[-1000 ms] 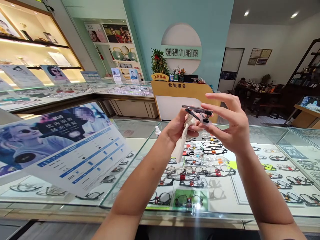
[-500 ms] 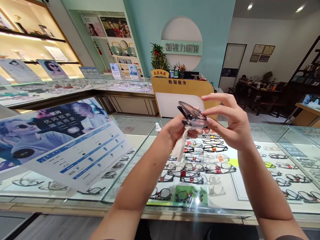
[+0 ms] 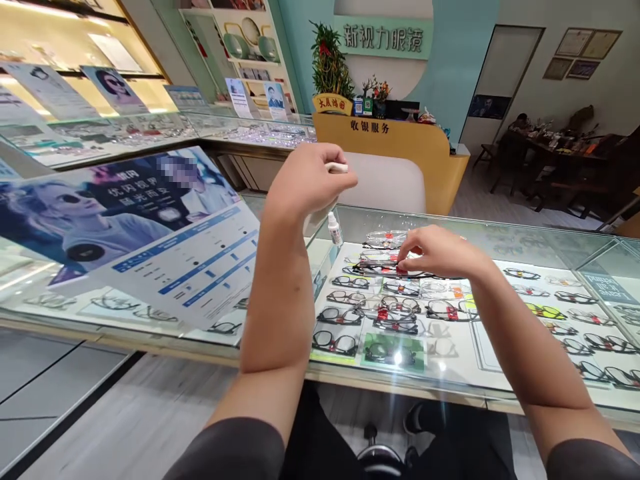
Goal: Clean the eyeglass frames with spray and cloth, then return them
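Observation:
My left hand [image 3: 310, 177] is raised above the counter, fingers curled around a white cloth [image 3: 338, 168]. Only an edge of the cloth shows between thumb and fingers, with a pale bit below the wrist. Lower and further right, my right hand [image 3: 443, 250] pinches a pair of dark-framed eyeglasses [image 3: 373, 268] between thumb and fingertips. These glasses are level with the top of the glass display case [image 3: 480, 223]; whether they touch it I cannot tell. Rows of eyeglasses [image 3: 345, 315] with red tags lie below them.
A white spray bottle [image 3: 335, 230] stands left of the glasses. An advertising sheet [image 3: 200, 233] leans across the counter at left. Beyond are a white chair back [image 3: 385, 183] and a yellow cash desk [image 3: 430, 137]. My legs are under the counter's front edge.
My hands have parted. The right one has lowered the eyeglasses toward the counter, while the left has moved up and left with the cloth. The view has tilted down.

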The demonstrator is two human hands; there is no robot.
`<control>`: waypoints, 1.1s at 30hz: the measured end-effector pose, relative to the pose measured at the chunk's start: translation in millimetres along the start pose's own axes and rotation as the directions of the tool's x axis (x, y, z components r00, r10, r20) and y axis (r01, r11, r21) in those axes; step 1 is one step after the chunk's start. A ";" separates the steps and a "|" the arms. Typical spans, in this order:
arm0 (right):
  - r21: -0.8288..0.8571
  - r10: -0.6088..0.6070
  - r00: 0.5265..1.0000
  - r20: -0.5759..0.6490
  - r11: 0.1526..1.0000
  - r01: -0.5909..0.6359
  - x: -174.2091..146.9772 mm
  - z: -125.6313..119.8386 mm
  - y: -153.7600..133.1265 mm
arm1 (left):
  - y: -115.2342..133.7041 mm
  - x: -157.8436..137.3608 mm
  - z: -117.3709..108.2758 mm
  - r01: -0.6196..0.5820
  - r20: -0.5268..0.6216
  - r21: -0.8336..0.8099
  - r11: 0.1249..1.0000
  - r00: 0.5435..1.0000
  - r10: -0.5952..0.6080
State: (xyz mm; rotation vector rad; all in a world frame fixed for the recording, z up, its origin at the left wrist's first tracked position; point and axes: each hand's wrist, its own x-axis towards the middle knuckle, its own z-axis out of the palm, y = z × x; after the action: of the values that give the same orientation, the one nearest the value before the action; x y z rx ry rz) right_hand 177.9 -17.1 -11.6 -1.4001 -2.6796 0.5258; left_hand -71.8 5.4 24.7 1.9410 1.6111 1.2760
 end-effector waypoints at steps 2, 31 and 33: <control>-0.081 0.066 0.991 0.114 0.995 -0.057 16.7 16.5 -4.5 | 8.4 -5.5 5.6 -0.023 0.051 0.024 0.999 0.998 0.022; -0.368 0.072 0.986 0.149 0.930 -0.013 51.3 87.9 -25.3 | 28.4 -19.6 11.6 -0.061 0.190 0.068 0.996 0.981 0.047; -0.362 0.070 0.988 0.138 0.932 -0.016 49.1 84.2 -28.0 | 31.0 -21.8 10.5 -0.068 0.189 0.048 0.997 0.980 0.057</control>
State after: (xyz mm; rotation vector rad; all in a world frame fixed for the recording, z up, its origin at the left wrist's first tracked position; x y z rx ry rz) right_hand 108.9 -14.4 -85.8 -1.5625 -2.9882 0.1468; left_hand -43.5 -21.0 31.6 2.0904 1.5171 1.0460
